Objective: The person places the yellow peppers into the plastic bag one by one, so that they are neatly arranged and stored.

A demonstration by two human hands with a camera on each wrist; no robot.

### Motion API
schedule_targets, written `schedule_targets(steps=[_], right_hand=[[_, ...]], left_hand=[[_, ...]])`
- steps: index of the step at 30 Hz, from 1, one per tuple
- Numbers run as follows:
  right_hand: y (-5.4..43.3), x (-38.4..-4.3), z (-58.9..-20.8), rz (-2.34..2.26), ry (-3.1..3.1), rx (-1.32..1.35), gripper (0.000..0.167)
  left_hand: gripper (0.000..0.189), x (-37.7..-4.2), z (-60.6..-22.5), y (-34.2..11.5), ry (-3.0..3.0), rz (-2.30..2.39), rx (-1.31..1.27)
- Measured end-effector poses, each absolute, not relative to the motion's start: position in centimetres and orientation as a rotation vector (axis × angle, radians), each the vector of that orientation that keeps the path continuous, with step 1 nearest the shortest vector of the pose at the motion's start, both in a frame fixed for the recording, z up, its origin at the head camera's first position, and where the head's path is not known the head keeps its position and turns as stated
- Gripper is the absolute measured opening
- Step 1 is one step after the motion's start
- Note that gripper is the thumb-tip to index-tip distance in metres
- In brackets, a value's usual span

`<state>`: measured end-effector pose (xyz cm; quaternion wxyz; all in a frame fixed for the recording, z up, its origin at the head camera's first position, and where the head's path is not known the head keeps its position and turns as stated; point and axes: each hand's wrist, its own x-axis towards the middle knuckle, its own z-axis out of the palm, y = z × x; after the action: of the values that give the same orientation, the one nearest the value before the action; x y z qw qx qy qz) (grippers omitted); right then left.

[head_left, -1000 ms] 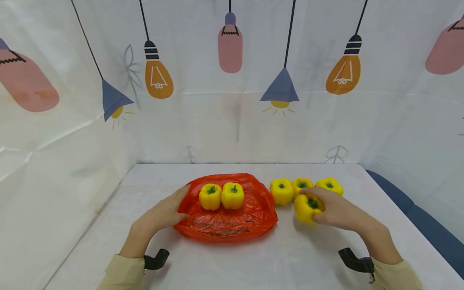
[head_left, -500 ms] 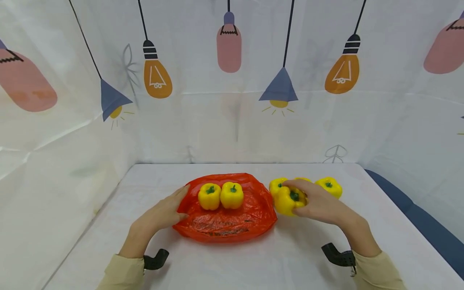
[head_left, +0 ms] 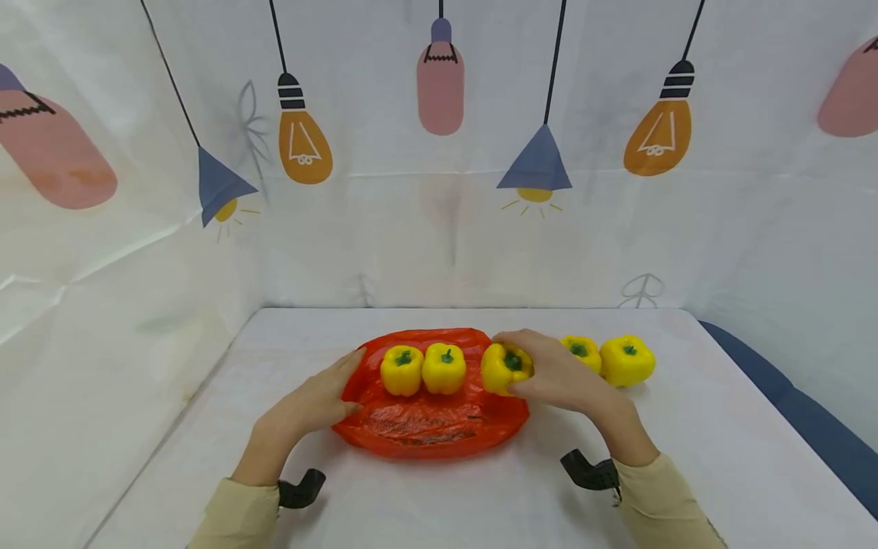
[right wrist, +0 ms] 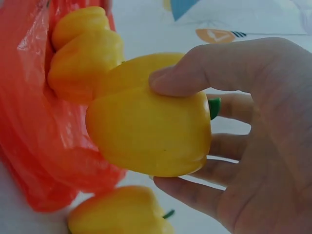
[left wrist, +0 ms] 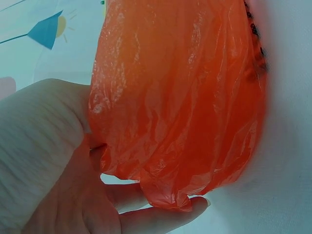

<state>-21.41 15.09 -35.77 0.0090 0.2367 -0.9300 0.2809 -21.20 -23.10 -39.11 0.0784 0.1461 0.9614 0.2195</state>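
Note:
In the head view a red plastic bag [head_left: 439,419] lies flat, with two yellow bell peppers [head_left: 402,370] side by side on it. My right hand [head_left: 559,374] holds another yellow bell pepper [head_left: 502,369] over the bag's right part, thumb on one side and fingers on the other. Its green stem [right wrist: 214,108] points toward the palm in the right wrist view. At the bag's left end, my left hand [head_left: 312,400] rests with thumb and fingers spread. The left wrist view shows its fingers [left wrist: 161,219] fairly straight at the crumpled bag edge.
Right of the right hand, two more yellow peppers [head_left: 627,361] stand on the white table [head_left: 439,503]. Another pepper [right wrist: 119,212] lies close to the bag in the right wrist view. Behind the table hangs a white sheet [head_left: 384,252] printed with lamps.
My right hand has carried its pepper leftward, from beside the other loose peppers to over the red bag. The left hand has stayed at the bag's left end.

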Motion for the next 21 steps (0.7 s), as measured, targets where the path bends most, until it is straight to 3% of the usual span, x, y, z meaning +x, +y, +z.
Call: schedule_targets(steps=[21], right_hand=[[11.3,-23.4,-37.9,0.705,-3.032,0.628,0.061]], left_hand=[[0.087,-21.2,-39.3,-22.8,2.862,0.688,0.385]])
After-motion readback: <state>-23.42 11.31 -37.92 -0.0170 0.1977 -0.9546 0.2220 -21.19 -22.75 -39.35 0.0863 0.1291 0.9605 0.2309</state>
